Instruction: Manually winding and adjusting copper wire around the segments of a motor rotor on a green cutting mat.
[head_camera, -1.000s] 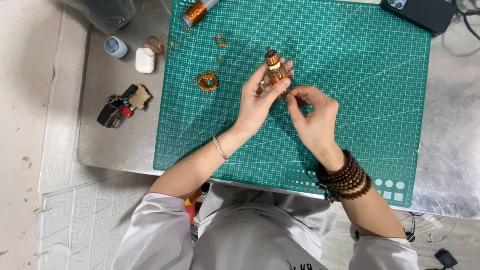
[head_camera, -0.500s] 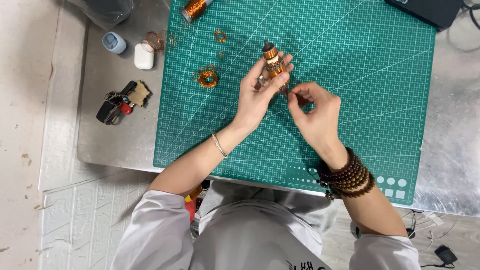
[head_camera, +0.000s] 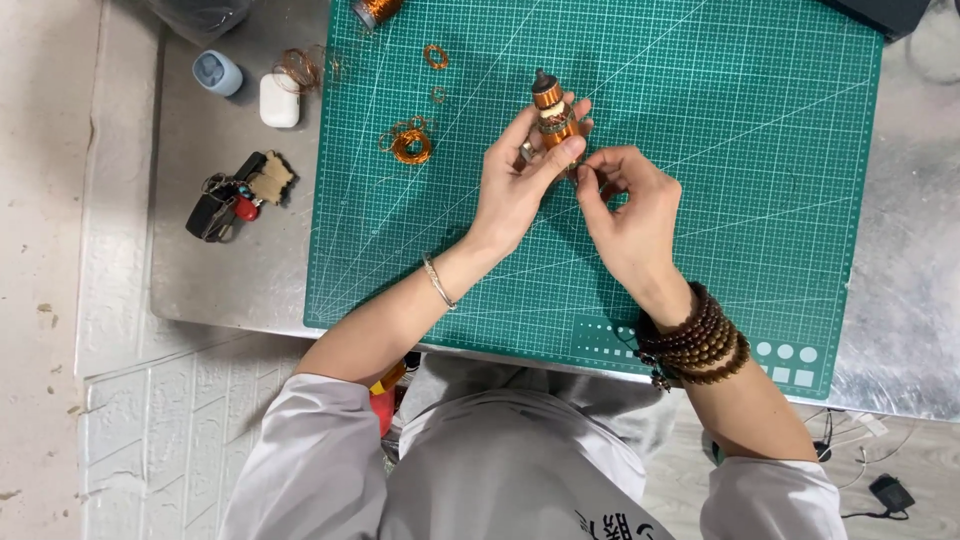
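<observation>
Copper-wound rotor (head_camera: 551, 113) gripped in left hand (head_camera: 520, 180).

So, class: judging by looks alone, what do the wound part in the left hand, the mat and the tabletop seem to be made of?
Wound part, held in the left hand: probably copper wire on a metal core, from its shiny orange-brown windings. Mat: likely matte rubber or vinyl, green with printed white gridlines. Tabletop: seemingly brushed steel, grey with a dull sheen.
</observation>
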